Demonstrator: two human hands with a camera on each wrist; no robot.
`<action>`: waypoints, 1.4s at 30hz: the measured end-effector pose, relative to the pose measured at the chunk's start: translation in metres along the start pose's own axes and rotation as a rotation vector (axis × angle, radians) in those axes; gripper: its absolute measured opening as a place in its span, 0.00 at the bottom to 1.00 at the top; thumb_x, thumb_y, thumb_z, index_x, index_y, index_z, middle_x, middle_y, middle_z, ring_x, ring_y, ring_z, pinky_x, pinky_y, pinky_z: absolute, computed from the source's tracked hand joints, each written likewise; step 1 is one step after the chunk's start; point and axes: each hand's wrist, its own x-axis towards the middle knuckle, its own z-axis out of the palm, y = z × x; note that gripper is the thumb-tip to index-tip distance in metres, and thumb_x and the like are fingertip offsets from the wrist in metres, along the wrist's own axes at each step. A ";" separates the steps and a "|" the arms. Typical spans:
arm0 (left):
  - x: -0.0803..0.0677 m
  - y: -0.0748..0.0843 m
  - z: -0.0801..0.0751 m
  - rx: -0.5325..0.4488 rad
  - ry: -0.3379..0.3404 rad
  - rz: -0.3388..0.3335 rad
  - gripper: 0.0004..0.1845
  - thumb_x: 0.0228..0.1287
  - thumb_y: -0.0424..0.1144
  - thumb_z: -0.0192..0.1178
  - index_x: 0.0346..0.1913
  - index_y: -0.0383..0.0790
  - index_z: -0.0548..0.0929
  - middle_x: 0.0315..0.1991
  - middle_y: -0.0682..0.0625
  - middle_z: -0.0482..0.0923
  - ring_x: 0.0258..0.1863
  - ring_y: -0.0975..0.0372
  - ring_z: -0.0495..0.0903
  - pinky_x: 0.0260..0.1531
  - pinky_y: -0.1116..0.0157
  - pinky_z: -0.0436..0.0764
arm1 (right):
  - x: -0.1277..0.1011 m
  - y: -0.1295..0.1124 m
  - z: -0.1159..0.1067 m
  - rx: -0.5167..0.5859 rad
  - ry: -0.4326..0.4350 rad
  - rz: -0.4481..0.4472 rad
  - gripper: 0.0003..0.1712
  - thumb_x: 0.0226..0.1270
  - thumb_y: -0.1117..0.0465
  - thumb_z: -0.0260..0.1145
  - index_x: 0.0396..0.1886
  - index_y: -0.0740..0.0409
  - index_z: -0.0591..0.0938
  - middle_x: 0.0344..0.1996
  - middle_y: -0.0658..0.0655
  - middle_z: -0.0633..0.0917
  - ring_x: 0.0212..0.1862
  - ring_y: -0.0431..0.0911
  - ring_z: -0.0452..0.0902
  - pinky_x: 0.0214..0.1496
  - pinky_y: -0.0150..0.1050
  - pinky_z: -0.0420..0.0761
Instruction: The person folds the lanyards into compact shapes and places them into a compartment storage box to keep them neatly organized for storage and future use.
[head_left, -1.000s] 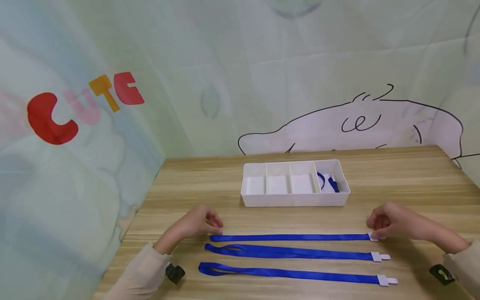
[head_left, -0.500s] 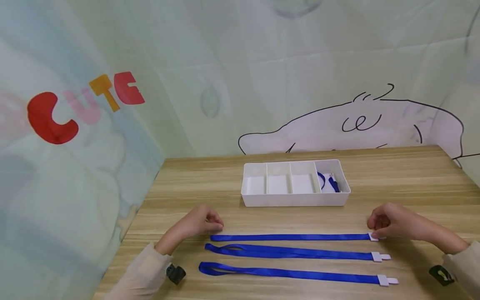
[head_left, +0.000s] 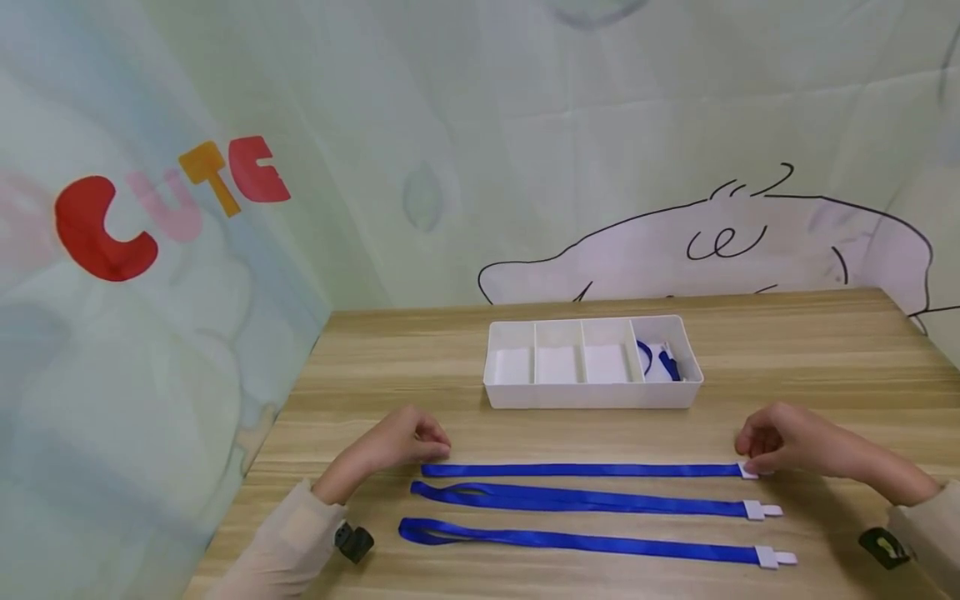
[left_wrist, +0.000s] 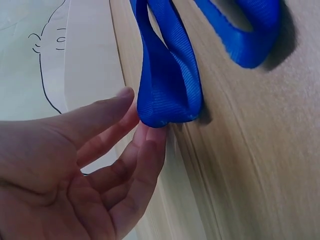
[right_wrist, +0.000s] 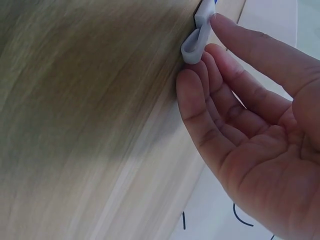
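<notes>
Three blue lanyards with white clips lie lengthwise across the table, one behind the other. My left hand point(head_left: 401, 439) is by the looped left end of the farthest lanyard point(head_left: 577, 471). In the left wrist view its fingertips touch the end of that ribbon loop point(left_wrist: 165, 95), while the thumb stands just beside it. At the other end, my right hand point(head_left: 798, 440) touches the white clip point(right_wrist: 197, 37) with the thumb. Its other fingers are loosely bent under the clip's tip. The middle lanyard point(head_left: 585, 500) and the nearest lanyard point(head_left: 592, 542) lie untouched.
Behind the lanyards stands a white tray point(head_left: 585, 396) with several compartments. Its rightmost compartment holds a blue strap piece point(head_left: 669, 364) and a curved blue band point(head_left: 646, 357). A printed cloth point(head_left: 420, 125) hangs around the wooden table point(head_left: 390, 367).
The head view has tilted down very slightly. My left thumb has lifted a little by the loop end. The lanyards and my right hand look unmoved.
</notes>
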 end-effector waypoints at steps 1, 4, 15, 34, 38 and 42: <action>0.000 0.000 0.000 -0.001 -0.001 0.000 0.04 0.66 0.32 0.66 0.34 0.35 0.88 0.26 0.52 0.84 0.25 0.65 0.77 0.27 0.69 0.77 | 0.000 -0.001 -0.001 0.000 0.000 0.003 0.07 0.59 0.65 0.74 0.34 0.61 0.83 0.27 0.46 0.80 0.28 0.35 0.72 0.27 0.32 0.77; 0.001 0.002 0.000 -0.005 -0.008 0.001 0.04 0.66 0.33 0.67 0.35 0.35 0.88 0.27 0.51 0.84 0.26 0.65 0.78 0.28 0.68 0.79 | -0.001 -0.002 -0.002 -0.002 0.000 0.009 0.07 0.60 0.65 0.74 0.34 0.60 0.83 0.27 0.46 0.80 0.28 0.35 0.71 0.27 0.32 0.76; -0.001 0.005 -0.002 -0.026 -0.039 -0.015 0.07 0.57 0.32 0.73 0.35 0.32 0.87 0.28 0.49 0.85 0.30 0.60 0.82 0.33 0.66 0.83 | -0.002 -0.002 0.000 -0.039 0.007 -0.005 0.09 0.57 0.64 0.77 0.32 0.58 0.83 0.26 0.44 0.80 0.28 0.35 0.72 0.27 0.32 0.77; -0.009 0.002 -0.002 -0.059 -0.036 -0.002 0.06 0.53 0.25 0.73 0.33 0.29 0.86 0.26 0.47 0.84 0.27 0.62 0.81 0.29 0.70 0.81 | -0.002 0.000 0.005 -0.076 0.031 -0.126 0.10 0.54 0.65 0.78 0.28 0.54 0.81 0.24 0.38 0.77 0.26 0.31 0.70 0.23 0.31 0.75; -0.009 -0.001 -0.001 -0.060 -0.027 -0.032 0.07 0.52 0.24 0.73 0.33 0.30 0.85 0.26 0.47 0.83 0.26 0.63 0.81 0.28 0.69 0.82 | -0.001 0.000 0.006 -0.063 0.015 -0.092 0.11 0.54 0.63 0.78 0.28 0.53 0.81 0.24 0.39 0.77 0.26 0.32 0.70 0.24 0.31 0.75; -0.010 -0.003 0.000 -0.047 -0.013 -0.047 0.07 0.52 0.24 0.74 0.32 0.31 0.85 0.25 0.49 0.82 0.25 0.63 0.80 0.28 0.68 0.81 | -0.001 0.000 0.007 -0.057 0.009 -0.071 0.11 0.55 0.63 0.78 0.28 0.53 0.81 0.23 0.39 0.77 0.26 0.32 0.70 0.24 0.31 0.75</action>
